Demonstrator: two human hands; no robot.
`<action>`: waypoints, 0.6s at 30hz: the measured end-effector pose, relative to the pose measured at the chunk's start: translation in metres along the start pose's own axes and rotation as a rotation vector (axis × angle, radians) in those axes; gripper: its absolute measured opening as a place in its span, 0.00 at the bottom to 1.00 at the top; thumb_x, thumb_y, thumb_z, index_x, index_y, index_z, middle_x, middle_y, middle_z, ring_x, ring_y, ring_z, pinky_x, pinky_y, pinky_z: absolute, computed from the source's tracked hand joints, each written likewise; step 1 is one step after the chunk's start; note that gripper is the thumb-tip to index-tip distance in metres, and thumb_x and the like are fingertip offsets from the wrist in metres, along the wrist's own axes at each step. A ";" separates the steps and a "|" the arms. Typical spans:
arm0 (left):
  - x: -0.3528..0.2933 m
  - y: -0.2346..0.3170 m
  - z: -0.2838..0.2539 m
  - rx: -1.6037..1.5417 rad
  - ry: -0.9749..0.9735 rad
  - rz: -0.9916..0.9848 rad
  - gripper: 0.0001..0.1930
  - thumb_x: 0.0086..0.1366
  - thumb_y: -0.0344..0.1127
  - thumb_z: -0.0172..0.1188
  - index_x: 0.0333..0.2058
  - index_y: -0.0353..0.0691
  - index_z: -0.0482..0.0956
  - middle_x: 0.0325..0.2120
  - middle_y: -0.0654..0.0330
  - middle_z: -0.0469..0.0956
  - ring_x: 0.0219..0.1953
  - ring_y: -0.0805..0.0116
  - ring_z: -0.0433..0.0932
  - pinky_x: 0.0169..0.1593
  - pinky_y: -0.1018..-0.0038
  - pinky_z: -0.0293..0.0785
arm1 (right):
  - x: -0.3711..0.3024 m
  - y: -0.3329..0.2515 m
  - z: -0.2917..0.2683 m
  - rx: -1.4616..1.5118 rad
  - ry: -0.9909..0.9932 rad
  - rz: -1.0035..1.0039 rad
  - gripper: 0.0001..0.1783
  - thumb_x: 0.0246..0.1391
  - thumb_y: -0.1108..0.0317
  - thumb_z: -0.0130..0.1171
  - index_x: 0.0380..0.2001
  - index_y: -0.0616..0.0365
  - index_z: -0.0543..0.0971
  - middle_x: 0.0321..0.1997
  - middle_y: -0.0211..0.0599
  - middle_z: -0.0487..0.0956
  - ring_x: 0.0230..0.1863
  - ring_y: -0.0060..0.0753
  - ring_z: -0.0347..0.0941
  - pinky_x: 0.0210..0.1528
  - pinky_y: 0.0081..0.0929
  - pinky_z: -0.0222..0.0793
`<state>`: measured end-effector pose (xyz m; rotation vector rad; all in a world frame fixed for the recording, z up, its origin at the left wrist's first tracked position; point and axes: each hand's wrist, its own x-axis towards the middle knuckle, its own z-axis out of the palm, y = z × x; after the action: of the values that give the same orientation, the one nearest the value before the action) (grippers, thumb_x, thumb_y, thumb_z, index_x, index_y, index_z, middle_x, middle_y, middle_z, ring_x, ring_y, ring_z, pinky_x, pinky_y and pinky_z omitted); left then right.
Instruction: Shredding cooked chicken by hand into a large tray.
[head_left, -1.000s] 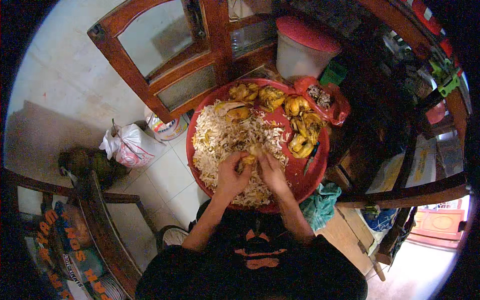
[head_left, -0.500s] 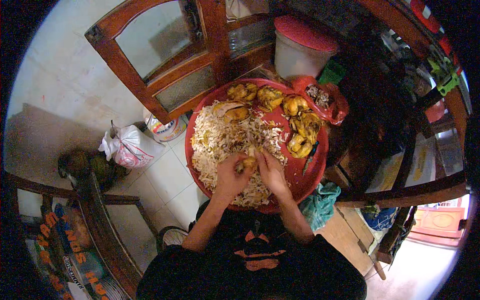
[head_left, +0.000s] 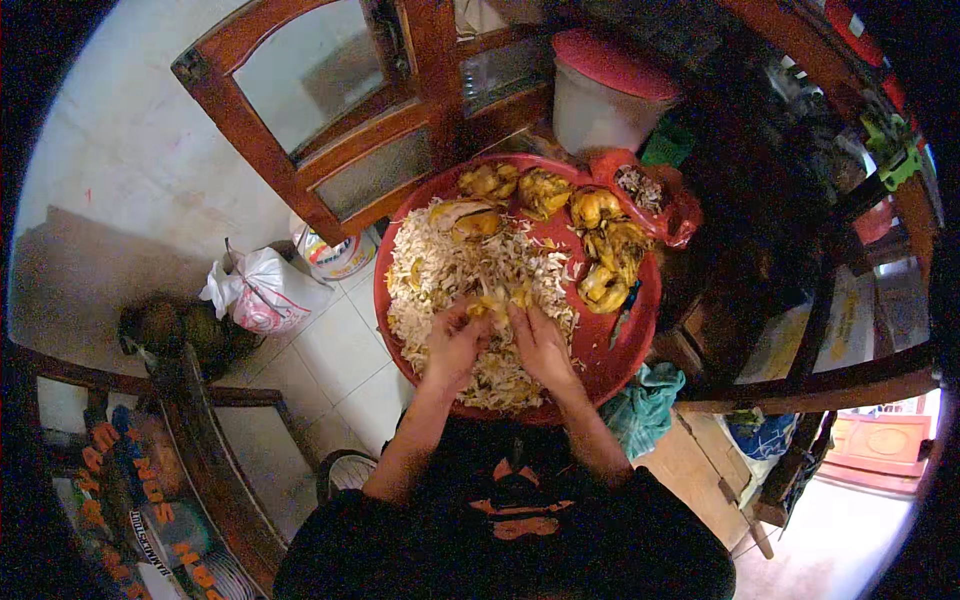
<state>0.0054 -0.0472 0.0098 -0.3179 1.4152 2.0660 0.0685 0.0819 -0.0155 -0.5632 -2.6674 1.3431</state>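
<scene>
Both my hands are over a heap of pale shredded chicken on a large round red tray. My left hand has its fingers closed on a yellowish piece of chicken. Close beside it, my right hand pinches another yellow-skinned bit. Whether the two pieces still join is too small to tell. Several yellow-brown cooked chickens line the tray's far and right edge. One chicken piece with pale meat bared rests on the heap. A knife lies at the tray's right side.
An open red plastic bag with dark scraps sits at the tray's far right rim. Behind stands a white bucket with a red lid. A wooden cabinet door stands open at far left. A green cloth hangs near the tray's right.
My hands have drawn slightly apart, and yellow chicken now shows at the fingertips of each. The left hand has turned a little. The tray's contents look much the same.
</scene>
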 end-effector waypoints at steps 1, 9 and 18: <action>-0.004 0.002 0.004 0.001 -0.001 0.000 0.07 0.59 0.26 0.52 0.37 0.37 0.73 0.24 0.67 0.72 0.23 0.79 0.68 0.24 0.83 0.63 | 0.002 0.000 -0.001 -0.007 -0.026 0.088 0.18 0.59 0.59 0.45 0.42 0.64 0.71 0.24 0.48 0.72 0.26 0.39 0.68 0.32 0.32 0.65; -0.003 -0.017 0.004 -0.112 0.082 0.018 0.07 0.63 0.30 0.45 0.38 0.40 0.69 0.24 0.66 0.70 0.20 0.79 0.64 0.20 0.82 0.58 | 0.013 0.013 0.005 0.083 0.397 -0.076 0.20 0.61 0.56 0.41 0.39 0.62 0.72 0.24 0.36 0.72 0.25 0.31 0.67 0.30 0.29 0.65; 0.001 -0.020 0.012 -0.171 0.186 -0.124 0.04 0.66 0.34 0.42 0.35 0.43 0.66 0.25 0.64 0.70 0.21 0.76 0.66 0.21 0.81 0.60 | -0.010 -0.002 0.012 0.044 -0.124 0.018 0.17 0.55 0.68 0.49 0.48 0.57 0.69 0.40 0.52 0.71 0.37 0.47 0.69 0.38 0.36 0.67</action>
<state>0.0188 -0.0311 -0.0012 -0.6667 1.2897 2.1024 0.0742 0.0682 -0.0202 -0.5168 -2.7271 1.4844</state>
